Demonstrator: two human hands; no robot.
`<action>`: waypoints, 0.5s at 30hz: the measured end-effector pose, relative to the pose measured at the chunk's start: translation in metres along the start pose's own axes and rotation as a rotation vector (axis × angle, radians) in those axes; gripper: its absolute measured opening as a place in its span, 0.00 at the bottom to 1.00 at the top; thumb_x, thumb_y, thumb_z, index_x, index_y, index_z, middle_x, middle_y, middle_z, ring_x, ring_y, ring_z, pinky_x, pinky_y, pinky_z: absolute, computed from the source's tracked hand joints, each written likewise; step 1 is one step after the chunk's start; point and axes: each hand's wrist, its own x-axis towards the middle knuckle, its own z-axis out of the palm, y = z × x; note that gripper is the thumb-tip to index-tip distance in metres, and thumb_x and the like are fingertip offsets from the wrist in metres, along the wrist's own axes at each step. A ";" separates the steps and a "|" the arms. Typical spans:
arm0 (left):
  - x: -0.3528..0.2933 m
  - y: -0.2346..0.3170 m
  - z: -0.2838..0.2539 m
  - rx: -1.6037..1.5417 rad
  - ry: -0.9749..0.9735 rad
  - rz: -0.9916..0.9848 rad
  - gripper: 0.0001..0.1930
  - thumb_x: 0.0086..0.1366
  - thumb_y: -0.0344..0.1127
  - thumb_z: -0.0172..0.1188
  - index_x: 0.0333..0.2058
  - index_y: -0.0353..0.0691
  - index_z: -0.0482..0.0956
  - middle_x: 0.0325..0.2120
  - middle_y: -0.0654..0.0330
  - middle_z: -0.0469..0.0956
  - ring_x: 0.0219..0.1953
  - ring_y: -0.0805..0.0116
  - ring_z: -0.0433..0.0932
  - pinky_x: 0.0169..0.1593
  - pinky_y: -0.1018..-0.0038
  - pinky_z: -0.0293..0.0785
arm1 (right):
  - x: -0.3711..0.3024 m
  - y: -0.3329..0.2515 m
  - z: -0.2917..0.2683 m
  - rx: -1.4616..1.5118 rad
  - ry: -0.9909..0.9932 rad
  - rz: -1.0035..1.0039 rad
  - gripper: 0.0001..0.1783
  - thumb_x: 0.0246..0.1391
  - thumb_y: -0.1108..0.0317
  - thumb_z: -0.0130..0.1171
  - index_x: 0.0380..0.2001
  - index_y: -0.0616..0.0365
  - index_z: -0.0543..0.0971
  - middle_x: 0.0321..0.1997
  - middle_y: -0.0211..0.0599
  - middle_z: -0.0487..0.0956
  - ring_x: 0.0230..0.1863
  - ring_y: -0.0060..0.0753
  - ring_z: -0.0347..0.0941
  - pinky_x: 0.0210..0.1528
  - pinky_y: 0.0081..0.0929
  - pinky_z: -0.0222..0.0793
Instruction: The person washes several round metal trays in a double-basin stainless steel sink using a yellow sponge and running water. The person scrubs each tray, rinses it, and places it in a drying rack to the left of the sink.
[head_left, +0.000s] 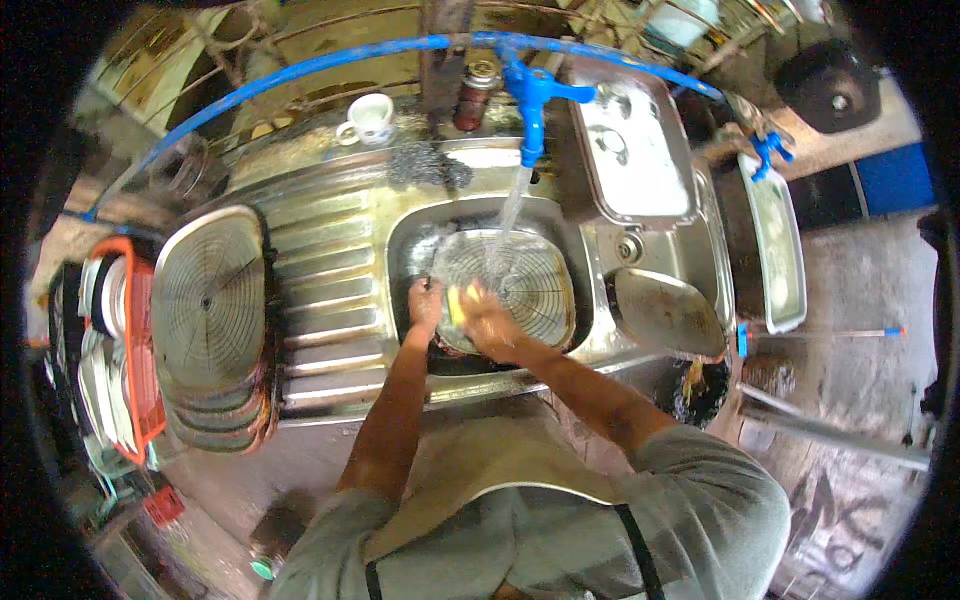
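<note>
A rounded, shallow tray (540,295) with concentric ring lines lies tilted in the steel sink basin (405,235). My left hand (425,307) is closed around its left edge. A yellow sponge (457,304) is pressed on the tray's face, with my right hand (488,322) closed over it. From the blue tap (533,100) a stream of water (514,205) falls onto the tray's upper part. A similar tray (668,310) rests in the smaller right basin. More such trays are stacked (205,300) at the left end of the ribbed drainboard (330,290).
A metal pan (640,150) of white suds stands behind the right basin. Dark scouring mesh (430,165), a white cup (370,118) and a jar (476,95) line the back ledge. An orange rack (148,345) of plates is far left; a pale tub (775,250) sits right.
</note>
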 end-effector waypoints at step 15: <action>-0.016 0.031 -0.004 -0.420 -0.028 -0.180 0.28 0.66 0.52 0.55 0.43 0.25 0.79 0.39 0.51 0.81 0.40 0.59 0.76 0.51 0.65 0.68 | 0.038 -0.011 0.020 -0.134 0.175 0.115 0.28 0.59 0.58 0.51 0.57 0.67 0.72 0.58 0.60 0.74 0.61 0.62 0.68 0.66 0.52 0.59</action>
